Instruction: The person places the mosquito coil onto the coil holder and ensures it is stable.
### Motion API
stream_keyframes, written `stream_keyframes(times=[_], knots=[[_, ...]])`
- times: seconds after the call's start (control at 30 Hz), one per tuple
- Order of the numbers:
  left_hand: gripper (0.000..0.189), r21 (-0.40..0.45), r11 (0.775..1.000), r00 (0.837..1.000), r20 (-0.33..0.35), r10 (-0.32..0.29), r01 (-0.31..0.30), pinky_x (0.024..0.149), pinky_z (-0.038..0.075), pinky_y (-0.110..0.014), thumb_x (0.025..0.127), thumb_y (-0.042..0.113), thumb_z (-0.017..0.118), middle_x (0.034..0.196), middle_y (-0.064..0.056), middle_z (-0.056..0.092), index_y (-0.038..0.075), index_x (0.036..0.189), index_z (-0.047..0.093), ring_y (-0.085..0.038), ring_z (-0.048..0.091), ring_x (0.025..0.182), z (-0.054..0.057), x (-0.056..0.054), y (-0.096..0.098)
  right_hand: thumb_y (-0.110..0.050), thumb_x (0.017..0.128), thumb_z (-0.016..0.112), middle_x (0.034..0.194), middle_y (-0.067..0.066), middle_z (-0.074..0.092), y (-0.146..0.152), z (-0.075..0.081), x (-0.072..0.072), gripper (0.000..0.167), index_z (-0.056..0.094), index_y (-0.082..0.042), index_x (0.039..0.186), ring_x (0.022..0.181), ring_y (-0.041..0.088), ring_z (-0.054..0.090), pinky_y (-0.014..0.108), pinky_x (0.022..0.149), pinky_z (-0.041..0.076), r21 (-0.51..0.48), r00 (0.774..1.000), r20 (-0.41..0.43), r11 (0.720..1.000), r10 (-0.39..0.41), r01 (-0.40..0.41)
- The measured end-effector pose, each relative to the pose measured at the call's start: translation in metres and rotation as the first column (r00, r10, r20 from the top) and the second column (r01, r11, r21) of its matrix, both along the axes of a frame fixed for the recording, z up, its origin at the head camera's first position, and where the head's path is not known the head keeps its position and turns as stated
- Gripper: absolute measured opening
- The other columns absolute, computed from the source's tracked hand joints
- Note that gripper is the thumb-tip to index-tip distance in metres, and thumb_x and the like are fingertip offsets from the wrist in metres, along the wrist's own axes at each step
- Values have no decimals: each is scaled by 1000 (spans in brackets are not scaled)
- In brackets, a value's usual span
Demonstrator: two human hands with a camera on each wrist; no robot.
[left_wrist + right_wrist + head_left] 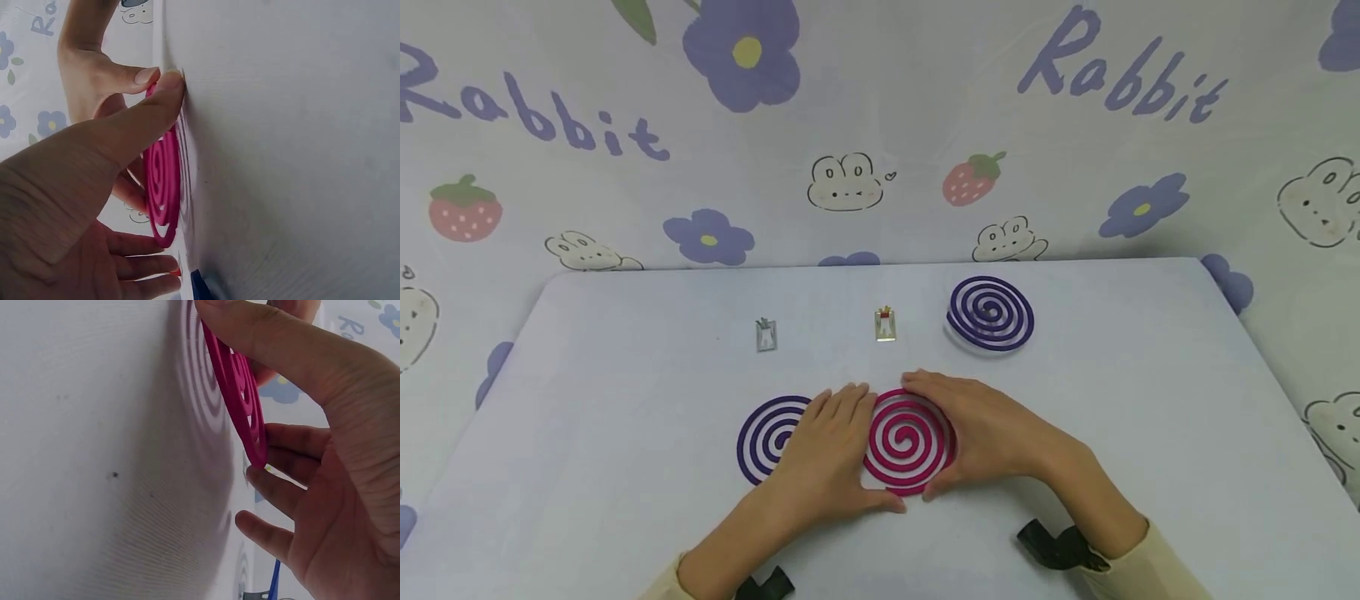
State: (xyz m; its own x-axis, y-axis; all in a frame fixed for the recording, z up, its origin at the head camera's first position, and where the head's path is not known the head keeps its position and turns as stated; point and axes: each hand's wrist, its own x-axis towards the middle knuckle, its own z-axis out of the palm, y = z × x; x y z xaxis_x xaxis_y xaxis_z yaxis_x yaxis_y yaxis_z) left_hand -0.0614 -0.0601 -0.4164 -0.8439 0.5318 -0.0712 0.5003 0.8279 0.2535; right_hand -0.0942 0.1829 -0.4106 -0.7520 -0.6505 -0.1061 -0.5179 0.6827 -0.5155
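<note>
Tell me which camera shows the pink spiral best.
The head view: it shows the pink spiral from above, with its coils spread out clearly. The left and right wrist views both show it steeply edge-on and partly covered.

Nearer indigo spiral (760, 442) partly hidden by left hand (827, 462); sleeves (1146, 571) cut off.

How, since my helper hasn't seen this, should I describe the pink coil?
Find the white table, then the left hand and right hand over it. Between them they hold the pink coil; the far coil and left coil are both dark blue.
</note>
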Motion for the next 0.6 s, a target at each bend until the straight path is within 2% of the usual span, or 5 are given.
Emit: stream_keyframes(times=[0.23, 0.37, 0.47, 0.6], knots=[[120, 75, 997, 1000, 12, 21, -22, 124, 42, -55, 71, 72, 87, 151, -13, 58, 2, 157, 43, -32, 54, 143, 4, -4, -3, -49, 65, 100, 157, 4, 58, -1, 5, -4, 115, 44, -11, 158, 146, 27, 55, 50, 119, 50, -31, 1000, -19, 999, -12, 11], [119, 109, 993, 997, 68, 30, -37, 120, 45, -55, 73, 66, 89, 151, -12, 57, 4, 160, 39, -31, 54, 142, 8, -9, -6, -50, 64, 100, 151, -1, 60, -3, 6, -8, 115, 44, -14, 158, 139, 19, 59, 45, 117, 53, -53, 999, 1, 998, -33, 33], [118, 123, 991, 993, 111, 29, -42, 121, 46, -55, 74, 62, 91, 153, -13, 55, 4, 162, 37, -32, 54, 143, 11, -14, -8, -50, 66, 100, 151, -2, 60, -5, 7, -10, 115, 43, -14, 159, 139, 18, 59, 44, 115, 54, -62, 999, 22, 997, -49, 51], [117, 149, 988, 991, 136, 16, -36, 121, 47, -49, 74, 57, 93, 154, -13, 54, 3, 161, 37, -30, 53, 142, 15, -22, -11, -48, 68, 99, 150, 0, 59, -8, 7, -13, 114, 41, -13, 161, 138, 19, 60, 45, 112, 56, -75, 997, 49, 995, -64, 67]])
